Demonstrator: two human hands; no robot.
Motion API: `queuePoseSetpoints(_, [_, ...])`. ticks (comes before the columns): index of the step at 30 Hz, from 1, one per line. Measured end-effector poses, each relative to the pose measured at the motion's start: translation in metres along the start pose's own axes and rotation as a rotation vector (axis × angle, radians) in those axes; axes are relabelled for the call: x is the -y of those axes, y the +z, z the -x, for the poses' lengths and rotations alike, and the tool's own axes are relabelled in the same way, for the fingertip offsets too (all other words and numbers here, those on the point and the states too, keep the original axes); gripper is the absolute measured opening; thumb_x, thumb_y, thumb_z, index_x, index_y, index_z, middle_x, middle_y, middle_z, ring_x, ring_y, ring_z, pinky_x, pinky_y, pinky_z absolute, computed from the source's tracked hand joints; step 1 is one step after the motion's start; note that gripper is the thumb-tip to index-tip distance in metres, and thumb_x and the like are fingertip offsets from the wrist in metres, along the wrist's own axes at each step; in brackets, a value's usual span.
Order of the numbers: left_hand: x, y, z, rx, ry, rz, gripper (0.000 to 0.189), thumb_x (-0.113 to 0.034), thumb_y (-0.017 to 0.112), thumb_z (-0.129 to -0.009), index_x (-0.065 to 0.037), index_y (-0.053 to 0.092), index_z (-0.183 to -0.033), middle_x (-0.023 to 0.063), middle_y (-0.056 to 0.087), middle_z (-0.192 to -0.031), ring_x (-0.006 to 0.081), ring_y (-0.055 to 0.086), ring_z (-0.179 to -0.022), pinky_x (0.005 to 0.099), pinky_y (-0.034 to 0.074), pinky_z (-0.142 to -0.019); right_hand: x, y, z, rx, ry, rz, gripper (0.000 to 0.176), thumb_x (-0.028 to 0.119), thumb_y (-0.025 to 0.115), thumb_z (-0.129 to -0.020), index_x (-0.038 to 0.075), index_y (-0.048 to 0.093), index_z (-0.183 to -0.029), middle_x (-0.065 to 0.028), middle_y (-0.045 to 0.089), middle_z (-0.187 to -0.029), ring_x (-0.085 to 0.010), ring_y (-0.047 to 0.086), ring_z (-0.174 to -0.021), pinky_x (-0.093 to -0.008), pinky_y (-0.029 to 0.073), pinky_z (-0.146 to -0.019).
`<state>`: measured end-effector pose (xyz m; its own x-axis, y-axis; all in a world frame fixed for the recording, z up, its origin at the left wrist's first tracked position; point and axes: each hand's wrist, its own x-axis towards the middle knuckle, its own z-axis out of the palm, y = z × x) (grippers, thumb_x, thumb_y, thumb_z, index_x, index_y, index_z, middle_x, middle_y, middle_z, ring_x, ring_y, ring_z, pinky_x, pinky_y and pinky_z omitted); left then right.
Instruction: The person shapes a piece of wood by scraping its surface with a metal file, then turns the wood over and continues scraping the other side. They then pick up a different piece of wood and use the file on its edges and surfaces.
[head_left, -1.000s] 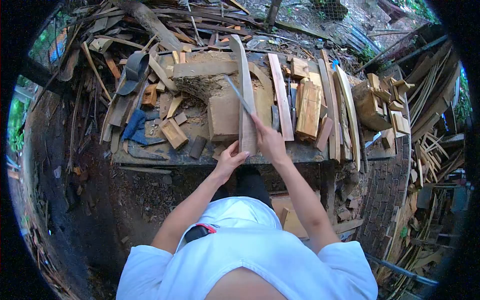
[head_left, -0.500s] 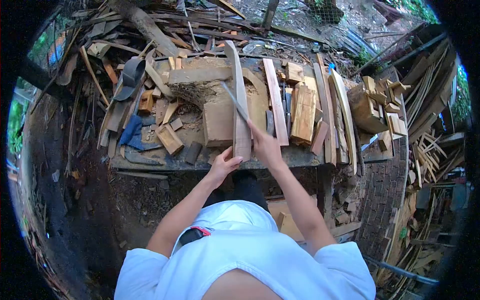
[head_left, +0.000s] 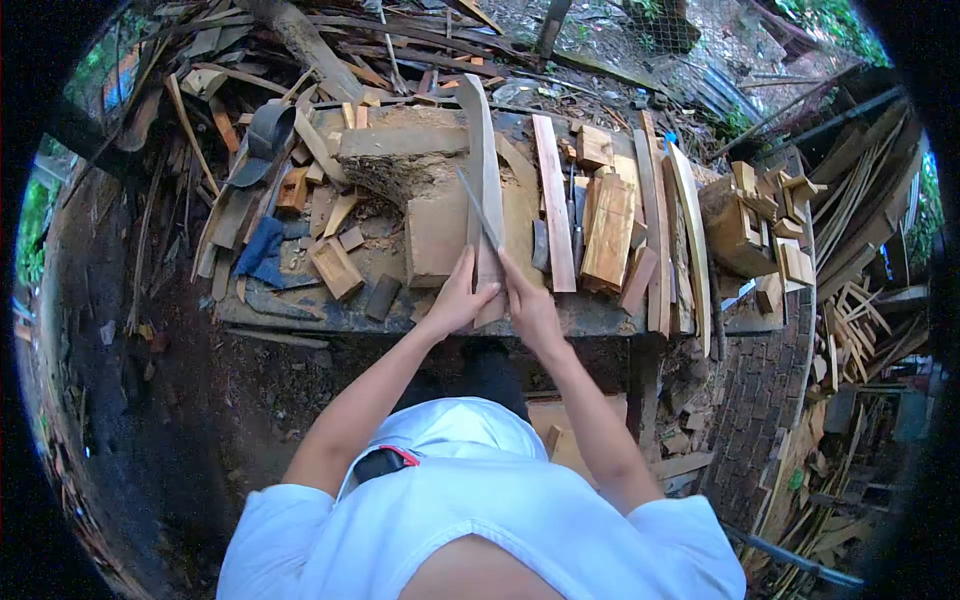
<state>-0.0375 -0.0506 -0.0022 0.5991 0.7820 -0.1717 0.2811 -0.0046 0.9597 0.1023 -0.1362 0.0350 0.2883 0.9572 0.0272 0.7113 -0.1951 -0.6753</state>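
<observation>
A long, slightly curved wooden board (head_left: pixel 482 135) stands out away from me over a thick wooden block (head_left: pixel 434 240) on the workbench. My left hand (head_left: pixel 462 298) is closed on the board's left edge near its lower end, thumb across the face. In my right hand (head_left: pixel 532 308) is a thin grey file-like tool (head_left: pixel 474 203), slanting up and left across the board's face. Its exact kind is hard to make out, and its grip end is hidden in my fingers. The right fingers rest by the board's right edge.
Right of the board lie a pinkish plank (head_left: pixel 553 200), a squared yellow timber (head_left: pixel 608 228) and several long strips. To the left are a blue cloth (head_left: pixel 264 250), a curled dark strip (head_left: pixel 266 140) and small offcuts. Scrap wood (head_left: pixel 420 45) is heaped behind the workbench (head_left: pixel 340 317).
My left hand has slid up the board, away from me. My right hand has shifted slightly toward me, and the grey tool now lies lower and more steeply across the board.
</observation>
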Motion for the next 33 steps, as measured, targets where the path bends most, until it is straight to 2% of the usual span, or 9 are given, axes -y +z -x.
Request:
queuePoseSetpoints(3, [0.002,-0.008,-0.003,0.107,0.025,0.075,0.087,-0.024,0.064,-0.091,0.005,0.011,-0.153,0.0263,0.018,-0.158,0.0324,0.021,-0.147,0.0373,0.020,-0.119,0.004,-0.008,0.007,0.026,-0.016,-0.040,0.051,0.007,0.050,-0.094,0.022,0.047,-0.143,-0.0290,0.063,-0.087,-0.0459,0.063,-0.082,-0.0510,0.049,-0.071])
queuePoseSetpoints(5, [0.013,-0.008,0.000,0.163,-0.008,0.467,0.086,-0.020,0.063,-0.093,0.003,0.008,-0.154,0.0210,0.017,-0.159,0.0275,0.022,-0.147,0.0351,0.021,-0.118,0.009,-0.009,0.001,0.042,0.005,-0.035,0.051,0.006,0.050,-0.094,0.022,0.048,-0.142,-0.0290,0.063,-0.088,-0.0459,0.063,-0.082,-0.0508,0.049,-0.071])
queuePoseSetpoints(8, [0.005,-0.010,0.003,0.158,-0.066,0.490,0.086,-0.017,0.063,-0.094,0.002,0.005,-0.155,0.0170,0.014,-0.161,0.0243,0.020,-0.147,0.0337,0.019,-0.118,0.014,-0.007,-0.048,0.025,0.009,0.082,0.052,0.009,0.051,-0.094,0.023,0.046,-0.143,-0.0287,0.063,-0.087,-0.0460,0.063,-0.081,-0.0517,0.048,-0.067])
queuePoseSetpoints(17, [0.022,-0.009,0.001,0.161,-0.009,0.471,0.089,-0.019,0.064,-0.093,0.001,0.004,-0.155,0.0164,0.009,-0.162,0.0232,0.010,-0.150,0.0335,0.013,-0.120,0.007,-0.012,-0.016,0.112,-0.006,0.154,0.054,0.012,0.050,-0.093,0.031,0.046,-0.144,-0.0233,0.064,-0.079,-0.0428,0.065,-0.073,-0.0548,0.050,-0.064])
queuePoseSetpoints(19, [0.017,-0.008,0.003,0.163,-0.021,0.505,0.090,-0.019,0.065,-0.093,0.000,0.003,-0.155,0.0163,0.008,-0.163,0.0232,0.010,-0.150,0.0341,0.012,-0.120,0.003,-0.008,-0.055,0.076,-0.006,0.131,0.051,0.013,0.048,-0.096,0.027,0.045,-0.145,-0.0282,0.065,-0.092,-0.0440,0.065,-0.082,-0.0508,0.050,-0.071])
queuePoseSetpoints(22, [0.015,-0.011,0.001,0.164,-0.018,0.471,0.091,-0.019,0.065,-0.093,0.000,0.002,-0.155,0.0159,0.007,-0.163,0.0225,0.010,-0.149,0.0341,0.013,-0.120,0.018,-0.014,-0.096,0.130,0.095,0.155,0.049,0.014,0.046,-0.097,0.027,0.045,-0.144,-0.0289,0.065,-0.096,-0.0448,0.065,-0.084,-0.0512,0.050,-0.073])
queuePoseSetpoints(26, [0.009,-0.014,0.001,0.180,-0.039,0.532,0.090,-0.019,0.065,-0.093,-0.001,0.003,-0.156,0.0156,0.008,-0.162,0.0221,0.011,-0.149,0.0341,0.014,-0.120,0.021,-0.018,-0.052,0.147,0.070,0.162,0.047,0.014,0.046,-0.098,0.026,0.046,-0.144,-0.0293,0.065,-0.097,-0.0450,0.065,-0.084,-0.0513,0.050,-0.073])
queuePoseSetpoints(28, [0.007,-0.014,0.004,0.165,-0.030,0.527,0.090,-0.019,0.065,-0.093,-0.001,0.003,-0.156,0.0157,0.012,-0.162,0.0219,0.015,-0.148,0.0335,0.016,-0.119,0.007,-0.011,-0.023,0.094,-0.041,0.101,0.053,0.016,0.047,-0.095,0.031,0.041,-0.146,-0.0256,0.065,-0.083,-0.0439,0.065,-0.075,-0.0554,0.050,-0.066])
queuePoseSetpoints(33, [0.008,-0.013,0.003,0.198,-0.015,0.535,0.090,-0.017,0.065,-0.092,-0.001,0.004,-0.156,0.0152,0.016,-0.161,0.0213,0.019,-0.146,0.0329,0.019,-0.118,0.012,-0.010,-0.083,0.089,0.009,0.180,0.052,0.019,0.045,-0.097,0.034,0.040,-0.146,-0.0266,0.066,-0.085,-0.0452,0.065,-0.076,-0.0556,0.051,-0.066])
